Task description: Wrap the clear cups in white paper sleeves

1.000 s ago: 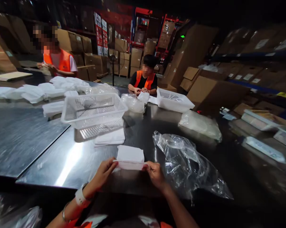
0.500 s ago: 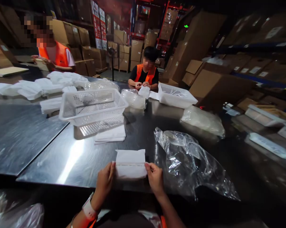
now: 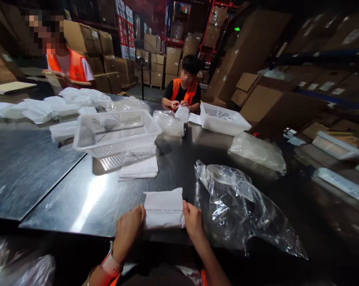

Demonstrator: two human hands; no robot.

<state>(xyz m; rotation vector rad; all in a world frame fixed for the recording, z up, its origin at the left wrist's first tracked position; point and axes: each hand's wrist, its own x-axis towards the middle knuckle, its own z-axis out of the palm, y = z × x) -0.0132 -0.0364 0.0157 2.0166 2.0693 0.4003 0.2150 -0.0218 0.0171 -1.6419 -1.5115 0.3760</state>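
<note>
A small white folded packet (image 3: 164,208) lies flat on the steel table (image 3: 87,198) near its front edge. My left hand (image 3: 128,230) grips its left end and my right hand (image 3: 193,222) grips its right end, thumbs on the edges. A thin seam line runs across the packet's middle. A crumpled clear plastic bag (image 3: 242,206) lies just right of my right hand. A small stack of white folded pieces (image 3: 139,170) rests beyond the packet, in front of a white perforated basket (image 3: 115,131).
Across the table a person in an orange vest (image 3: 184,93) handles a white piece beside a second white basket (image 3: 224,118). Another person in an orange vest (image 3: 68,65) stands far left behind white piles (image 3: 48,107). More plastic bags (image 3: 257,153) and cardboard boxes (image 3: 271,107) stand right.
My hands have brought the packet down from a raised, edge-on hold to lying flat on the table, slightly nearer to me. The co-workers have barely shifted.
</note>
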